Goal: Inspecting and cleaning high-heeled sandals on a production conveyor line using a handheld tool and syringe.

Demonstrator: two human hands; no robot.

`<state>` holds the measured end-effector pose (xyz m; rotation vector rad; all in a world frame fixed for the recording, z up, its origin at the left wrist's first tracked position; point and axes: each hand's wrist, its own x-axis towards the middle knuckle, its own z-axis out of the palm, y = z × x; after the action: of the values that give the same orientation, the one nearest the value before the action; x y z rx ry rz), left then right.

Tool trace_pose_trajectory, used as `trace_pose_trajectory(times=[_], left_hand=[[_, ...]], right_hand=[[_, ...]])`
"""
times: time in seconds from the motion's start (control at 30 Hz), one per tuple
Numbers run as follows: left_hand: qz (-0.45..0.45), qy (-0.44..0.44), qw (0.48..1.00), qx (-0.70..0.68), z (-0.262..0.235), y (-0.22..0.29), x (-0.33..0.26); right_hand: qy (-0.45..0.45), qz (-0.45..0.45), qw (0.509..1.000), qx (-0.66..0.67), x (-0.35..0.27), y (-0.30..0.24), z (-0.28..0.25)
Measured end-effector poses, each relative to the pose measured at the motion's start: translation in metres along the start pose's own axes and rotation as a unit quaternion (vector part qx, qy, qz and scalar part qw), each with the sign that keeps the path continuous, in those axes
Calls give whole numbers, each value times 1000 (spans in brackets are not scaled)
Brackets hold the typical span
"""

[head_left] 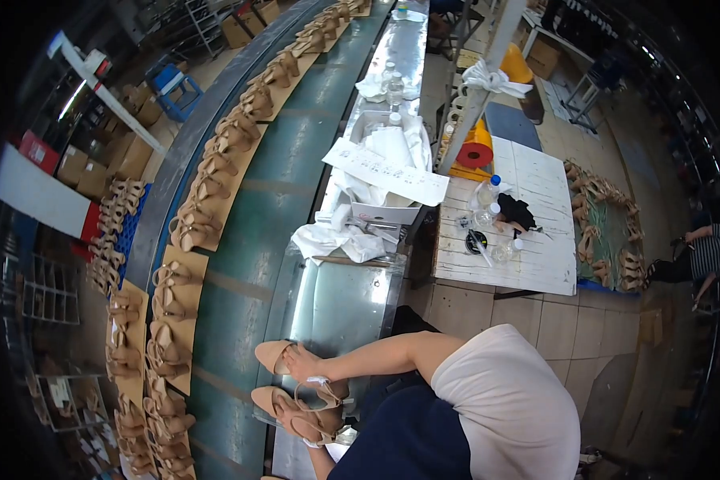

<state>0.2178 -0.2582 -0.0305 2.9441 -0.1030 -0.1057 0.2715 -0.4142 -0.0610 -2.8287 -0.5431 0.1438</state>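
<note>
Two beige ankle-strap shoes are in my hands at the edge of the metal table, with their pointed toes toward the conveyor. My right hand (302,363) is closed around the upper shoe (270,354), its fingers over the opening. Just below, my left hand (288,416) grips the lower shoe (268,396); my palm is partly hidden by the shoe. Thin straps and white wrapping show near my right wrist. Beneath the hands lies a shiny metal tray-like surface (336,300).
A green conveyor (244,312) runs along the left, with rows of beige shoes (168,348) on cardboard strips. Ahead stands a white box (384,214) of papers and cloths. A white side table (536,268) at right holds bottles (486,192) and a black cloth (516,212).
</note>
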Motion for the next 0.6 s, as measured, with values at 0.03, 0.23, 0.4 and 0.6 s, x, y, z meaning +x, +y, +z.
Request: trace_pose_trajectory(times=[0.03, 0.23, 0.4, 0.6], left_hand=[[12, 0, 1000, -1, 4, 1, 1], [-63, 2, 996, 65, 5, -8, -3], [-7, -35, 998, 42, 45, -43, 5], [25, -23, 996, -79, 25, 4, -4]], right_hand=[[5, 11, 1000, -2, 2, 0, 8], [8, 6, 996, 91, 10, -13, 2], [-104, 12, 991, 83, 14, -7, -6], [5, 20, 1000, -13, 8, 9, 37]])
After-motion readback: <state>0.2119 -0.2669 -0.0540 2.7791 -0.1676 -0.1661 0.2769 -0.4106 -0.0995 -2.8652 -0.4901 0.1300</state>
